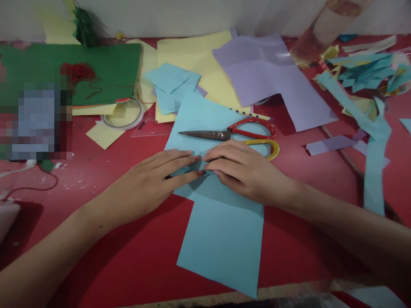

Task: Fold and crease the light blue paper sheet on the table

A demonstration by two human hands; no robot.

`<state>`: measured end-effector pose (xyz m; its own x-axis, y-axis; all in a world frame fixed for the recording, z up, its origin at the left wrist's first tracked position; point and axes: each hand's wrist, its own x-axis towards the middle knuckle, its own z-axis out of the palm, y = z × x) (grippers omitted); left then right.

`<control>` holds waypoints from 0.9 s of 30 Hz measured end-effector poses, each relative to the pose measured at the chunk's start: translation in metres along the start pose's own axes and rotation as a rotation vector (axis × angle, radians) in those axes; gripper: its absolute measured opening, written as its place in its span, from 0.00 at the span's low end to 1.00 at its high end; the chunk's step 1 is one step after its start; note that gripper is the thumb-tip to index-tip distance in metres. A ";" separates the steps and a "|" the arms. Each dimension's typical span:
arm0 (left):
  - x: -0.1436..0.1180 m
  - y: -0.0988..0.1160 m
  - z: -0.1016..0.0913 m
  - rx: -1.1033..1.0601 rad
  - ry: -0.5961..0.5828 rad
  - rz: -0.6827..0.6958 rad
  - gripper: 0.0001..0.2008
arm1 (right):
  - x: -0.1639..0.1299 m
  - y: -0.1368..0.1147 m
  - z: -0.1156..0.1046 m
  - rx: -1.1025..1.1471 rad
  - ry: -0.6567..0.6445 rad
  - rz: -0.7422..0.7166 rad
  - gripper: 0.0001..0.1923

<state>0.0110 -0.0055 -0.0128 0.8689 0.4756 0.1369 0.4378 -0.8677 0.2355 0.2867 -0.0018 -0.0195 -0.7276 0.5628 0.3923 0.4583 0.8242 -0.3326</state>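
Observation:
A sheet of light blue paper (221, 239) lies on the red table, with more blue paper (195, 115) reaching beyond my hands. My left hand (160, 175) rests on it from the left, fingers stretched out and slightly apart. From the right, my right hand (240, 169) bends its fingers down and pinches at a small fold of the blue paper. The fingertips of both hands nearly meet there, and they partly hide the fold. Just beyond them, scissors (221, 135) with one red and one yellow handle lie on the paper, blades pointing left.
A roll of tape (139, 113), green paper (109, 68) with red thread (77, 75) and a blurred-out device (38, 119) are at left. Yellow paper (192, 47) and purple paper (257, 64) lie behind. Blue scraps (374, 171) and a clear container (330, 30) are at right.

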 end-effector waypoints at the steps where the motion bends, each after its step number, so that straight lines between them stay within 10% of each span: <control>1: 0.000 0.000 0.000 0.008 -0.003 0.004 0.26 | 0.000 0.000 0.000 0.003 -0.002 0.001 0.10; 27: -0.001 -0.001 0.002 0.035 -0.016 0.018 0.26 | 0.000 0.001 0.000 0.027 -0.008 -0.007 0.10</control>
<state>0.0099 -0.0056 -0.0150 0.8805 0.4573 0.1250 0.4293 -0.8809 0.1992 0.2874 -0.0013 -0.0194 -0.7350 0.5565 0.3874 0.4393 0.8260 -0.3531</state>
